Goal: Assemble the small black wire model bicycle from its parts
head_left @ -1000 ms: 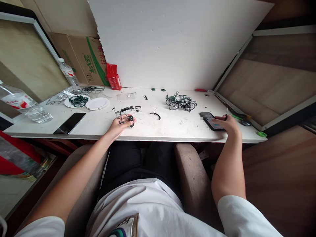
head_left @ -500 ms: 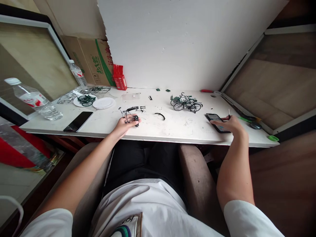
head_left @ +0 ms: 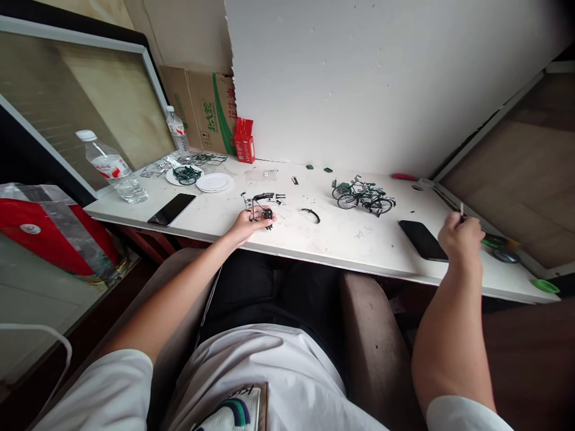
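The left hand (head_left: 246, 222) rests at the near edge of the white table (head_left: 341, 233), fingers curled closed on a half-built model bicycle (head_left: 259, 206), a thin dark wire frame with one small wheel by the fingertips. The right hand (head_left: 459, 234) is lifted just beside a dark phone (head_left: 423, 240) lying flat, pinching a slim screwdriver (head_left: 461, 209) whose tip points up. The frame looks very light and stiff but easily bent; it is best taken by the main tubes near the wheel, not by the thin handlebar or stays. A loose curved mudguard (head_left: 311, 214) lies near the frame, and a finished green model bicycle (head_left: 363, 196) stands farther back. At left lie a second phone (head_left: 171, 209), white plates (head_left: 214, 182) and a water bottle (head_left: 112, 167).
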The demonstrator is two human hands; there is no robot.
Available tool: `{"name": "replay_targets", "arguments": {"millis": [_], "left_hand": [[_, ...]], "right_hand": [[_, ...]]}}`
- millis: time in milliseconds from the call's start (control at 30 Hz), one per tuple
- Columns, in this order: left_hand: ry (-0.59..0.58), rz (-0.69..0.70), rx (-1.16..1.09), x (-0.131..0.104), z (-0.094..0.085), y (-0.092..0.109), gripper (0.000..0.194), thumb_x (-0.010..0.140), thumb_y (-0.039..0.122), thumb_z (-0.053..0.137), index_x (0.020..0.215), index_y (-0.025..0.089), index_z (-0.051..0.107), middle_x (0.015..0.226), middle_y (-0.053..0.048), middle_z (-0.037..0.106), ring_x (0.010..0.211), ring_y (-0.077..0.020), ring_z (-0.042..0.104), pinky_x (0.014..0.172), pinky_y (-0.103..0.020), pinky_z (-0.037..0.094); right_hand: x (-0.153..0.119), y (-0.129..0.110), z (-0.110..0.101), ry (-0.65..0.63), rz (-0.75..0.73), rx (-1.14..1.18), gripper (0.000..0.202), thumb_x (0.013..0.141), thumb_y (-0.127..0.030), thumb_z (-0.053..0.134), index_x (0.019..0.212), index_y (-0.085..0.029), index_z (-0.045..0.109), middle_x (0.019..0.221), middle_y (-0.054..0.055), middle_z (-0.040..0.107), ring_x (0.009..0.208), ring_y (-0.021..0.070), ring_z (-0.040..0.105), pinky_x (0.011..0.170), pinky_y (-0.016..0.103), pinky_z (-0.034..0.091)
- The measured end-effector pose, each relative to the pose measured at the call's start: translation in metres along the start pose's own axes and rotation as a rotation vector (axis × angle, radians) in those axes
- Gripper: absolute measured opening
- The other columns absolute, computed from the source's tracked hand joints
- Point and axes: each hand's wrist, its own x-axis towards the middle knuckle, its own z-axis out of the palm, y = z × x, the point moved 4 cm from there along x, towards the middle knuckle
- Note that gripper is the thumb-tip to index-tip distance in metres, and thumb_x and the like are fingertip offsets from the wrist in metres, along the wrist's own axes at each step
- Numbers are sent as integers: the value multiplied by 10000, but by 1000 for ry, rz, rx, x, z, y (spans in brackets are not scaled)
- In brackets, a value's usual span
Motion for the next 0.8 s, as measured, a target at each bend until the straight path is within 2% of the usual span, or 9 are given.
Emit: {"name": "replay_targets", "arguments": {"millis": [33,100,167,233,333,433,533,667,800], "left_hand": [[5,7,3,0,0,0,619,636,242,1012,1169,124,721,1112,-142,822,1083,-290,786,1141,-507,500],[16,15,9,0,0,0,637,639,244,1012,1193,122,722,1125,-143,821,1097,-289,782,1155,-512,492],[27,11,6,0,-1,0,659,634,240,1014,1214,119,724,1138,-147,820,1109,-292,778,1163,-517,490],[37,2,2,0,-2,-1,673,625,237,1019,1220,114,731,1150,-152,819,1117,-294,777,1168,-518,491],[44,-7,-13,0,-2,-1,652,622,246,1022,1197,116,744,1167,-158,816,1127,-303,777,1162,-516,502],[29,-24,-35,0,-1,-1,623,630,255,1020,1171,122,742,1179,-165,813,1128,-315,782,1140,-525,522],[14,-28,-47,0,0,-2,630,643,258,1018,1185,129,723,1157,-166,819,1109,-314,793,1136,-535,522],[-13,15,-22,0,1,-2,635,665,290,1012,1203,133,712,1129,-164,826,1096,-322,801,1139,-547,515],[-24,46,39,-1,2,-1,646,670,330,1009,1212,130,722,1147,-172,823,1095,-337,802,1130,-548,526]], "right_hand": [[1,-8,-2,29,29,43,145,1064,-217,522,942,-193,596,970,200,616,938,291,575,852,471,433],[1,-31,-7,81,-9,131,262,1079,-118,370,1094,-143,630,1121,239,638,1061,277,587,960,442,439],[-5,-63,-11,142,-156,216,356,1096,-128,314,1164,-117,663,1201,247,635,1156,265,575,1046,419,428],[-18,-98,-9,145,-306,301,407,1120,-213,333,1173,-118,725,1196,232,629,1156,259,583,1036,413,450],[-52,-153,3,28,-461,481,342,1072,-289,524,1255,-142,773,1123,169,678,988,244,658,879,398,545],[-103,-202,20,-104,-539,655,294,1021,-405,662,1169,-212,827,992,93,762,885,252,719,835,423,602],[-160,-240,37,-291,-614,835,307,1001,-501,706,1063,-241,854,1012,90,828,825,265,761,727,417,639],[-213,-265,52,-457,-707,859,332,1040,-532,651,1051,-267,852,1055,70,846,871,270,793,672,397,635],[-225,-266,55,-442,-768,822,321,1063,-511,624,1054,-277,844,1040,53,845,852,257,787,642,393,607]]}}
